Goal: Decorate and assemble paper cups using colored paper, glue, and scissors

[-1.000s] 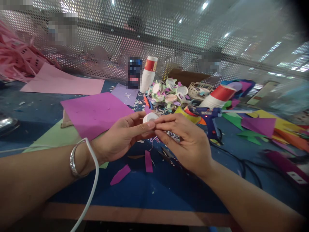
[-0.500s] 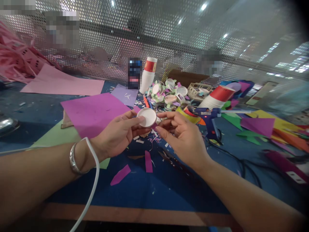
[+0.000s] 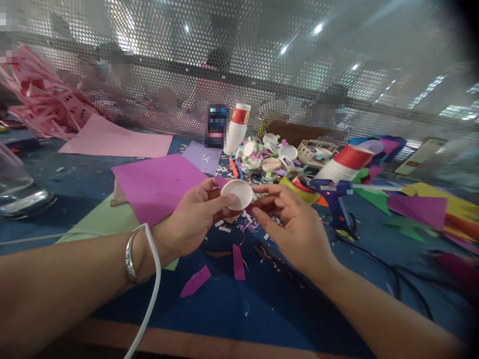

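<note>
My left hand (image 3: 198, 212) pinches a white round paper cup bottom (image 3: 241, 194), thumb on its face and fingers behind. A purple paper tab (image 3: 220, 181) sticks out at its upper left. At the disc's right edge is my right hand (image 3: 290, 219), fingers curled, thumb and fingertips around a small purple paper strip (image 3: 256, 204) that is mostly hidden. Two loose purple paper pieces, one upright strip (image 3: 238, 262) and one slanted piece (image 3: 196, 281), lie on the blue table below. Dark scissors (image 3: 277, 259) rest under my right hand.
Behind the hands is a pile of cup bottoms with paper tabs (image 3: 269, 154). A blue glue gun (image 3: 337, 199) with a black cord stands right, near stacked paper cups (image 3: 350, 162). Purple sheet (image 3: 157, 184) and green sheet (image 3: 97, 219) lie left. A white cable (image 3: 153, 284) crosses my left wrist.
The view has shifted, so everything sits slightly lower and further right. The disc has turned a little in my left hand, and a purple tab now shows at its upper left.
</note>
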`<state>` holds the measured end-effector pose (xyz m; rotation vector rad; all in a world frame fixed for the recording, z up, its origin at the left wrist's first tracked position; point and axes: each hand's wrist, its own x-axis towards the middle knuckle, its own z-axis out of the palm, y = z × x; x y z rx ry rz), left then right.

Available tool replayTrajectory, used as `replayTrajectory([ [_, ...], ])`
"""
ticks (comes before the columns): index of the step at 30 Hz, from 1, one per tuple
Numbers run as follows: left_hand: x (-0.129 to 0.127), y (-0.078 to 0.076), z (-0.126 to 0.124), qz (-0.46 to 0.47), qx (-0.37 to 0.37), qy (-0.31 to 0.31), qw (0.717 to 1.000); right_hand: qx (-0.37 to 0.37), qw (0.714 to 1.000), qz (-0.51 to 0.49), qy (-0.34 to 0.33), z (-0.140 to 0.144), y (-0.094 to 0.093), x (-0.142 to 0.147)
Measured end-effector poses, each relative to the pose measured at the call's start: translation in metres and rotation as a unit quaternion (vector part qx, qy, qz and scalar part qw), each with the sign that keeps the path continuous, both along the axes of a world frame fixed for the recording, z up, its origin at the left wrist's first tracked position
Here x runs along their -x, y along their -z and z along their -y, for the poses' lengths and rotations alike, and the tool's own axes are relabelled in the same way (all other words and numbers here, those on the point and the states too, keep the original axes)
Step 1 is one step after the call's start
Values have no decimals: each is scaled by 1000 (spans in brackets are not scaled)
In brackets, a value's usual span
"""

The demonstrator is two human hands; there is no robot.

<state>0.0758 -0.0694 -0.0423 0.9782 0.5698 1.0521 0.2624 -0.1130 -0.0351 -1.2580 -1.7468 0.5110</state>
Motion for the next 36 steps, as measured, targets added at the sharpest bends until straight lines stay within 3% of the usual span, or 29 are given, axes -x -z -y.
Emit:
replayTrajectory([
  [6, 2, 7, 1, -102, -101, -23, 989, -111, 989, 88, 42, 1, -2, 0],
  [11, 3, 9, -1, -173, -154, -18, 973, -137, 983, 119, 35, 3, -3, 0],
  [18, 5, 3, 8, -163, -203, 23, 965, -204, 966, 155, 32, 2, -6, -2],
  [28, 8, 2, 10, -222, -266, -12, 938, -180, 970, 161, 30, 4, -7, -3],
  [36, 8, 4, 8, -157, -215, 32, 963, -176, 971, 157, 33, 4, -10, -4],
])
